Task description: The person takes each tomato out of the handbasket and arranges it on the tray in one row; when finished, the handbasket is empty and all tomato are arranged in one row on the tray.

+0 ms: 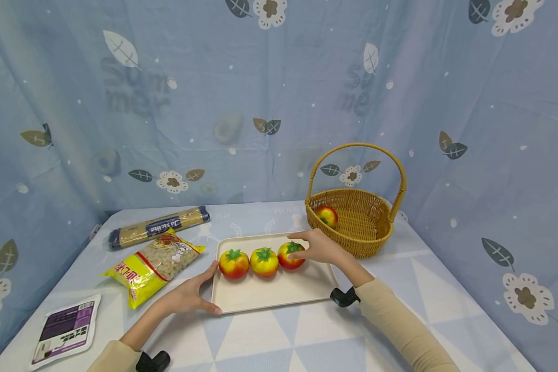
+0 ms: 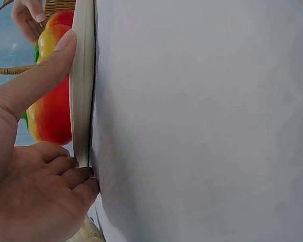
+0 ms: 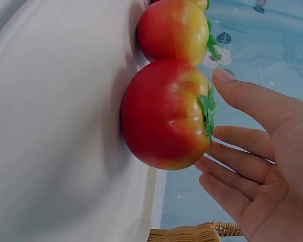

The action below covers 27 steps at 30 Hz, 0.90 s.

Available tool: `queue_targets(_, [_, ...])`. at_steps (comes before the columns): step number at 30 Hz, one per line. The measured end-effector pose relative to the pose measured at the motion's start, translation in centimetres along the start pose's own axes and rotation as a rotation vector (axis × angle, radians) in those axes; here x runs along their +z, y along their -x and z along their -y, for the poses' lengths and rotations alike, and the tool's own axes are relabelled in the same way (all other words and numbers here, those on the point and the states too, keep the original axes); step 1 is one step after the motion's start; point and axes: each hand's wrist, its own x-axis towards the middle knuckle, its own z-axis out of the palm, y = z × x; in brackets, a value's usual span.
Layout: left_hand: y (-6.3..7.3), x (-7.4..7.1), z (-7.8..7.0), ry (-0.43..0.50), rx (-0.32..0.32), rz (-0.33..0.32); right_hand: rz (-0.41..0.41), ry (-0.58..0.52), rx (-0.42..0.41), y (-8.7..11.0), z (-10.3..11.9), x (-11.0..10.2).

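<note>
Three red-and-yellow, tomato-like fruits with green leafy tops stand in a row on a cream rectangular tray point(image 1: 274, 295). My left hand point(image 1: 189, 293) holds the tray's front left corner. Its thumb point(image 2: 53, 63) lies against the front rim, and its bent fingers meet the left end, their tips partly hidden. Over the right end of the row, my right hand point(image 1: 320, 247) reaches with thumb and fingers spread. It is around the leafy top of the rightmost fruit point(image 3: 164, 116), without gripping it. The middle fruit point(image 1: 264, 262) and left fruit point(image 1: 234, 264) sit beside it.
Behind the tray to the right stands a wicker basket point(image 1: 363, 247) with a tall handle and one red-yellow fruit point(image 1: 327, 216) inside. On the left lie a pasta packet point(image 1: 160, 226), a yellow-and-clear food bag point(image 1: 155, 264) and a purple-and-white pouch point(image 1: 67, 330). Patterned curtains enclose the table.
</note>
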Motion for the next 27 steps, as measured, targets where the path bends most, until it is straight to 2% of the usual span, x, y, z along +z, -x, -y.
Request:
queue_targets(9, [0.0, 0.0, 0.1, -0.004, 0.002, -0.007, -0.038, -0.027, -0.005, 0.8, -0.3, -0.5])
queue_targets(20, [0.1, 0.0, -0.3, 0.004, -0.007, -0.009, -0.103, 0.005, 0.019, 1.6, -0.9, -1.5])
queue_targets(27, [0.1, 0.1, 0.0, -0.004, 0.005, -0.014, -0.146, 0.056, 0.012, 2.1, -1.8, -2.1])
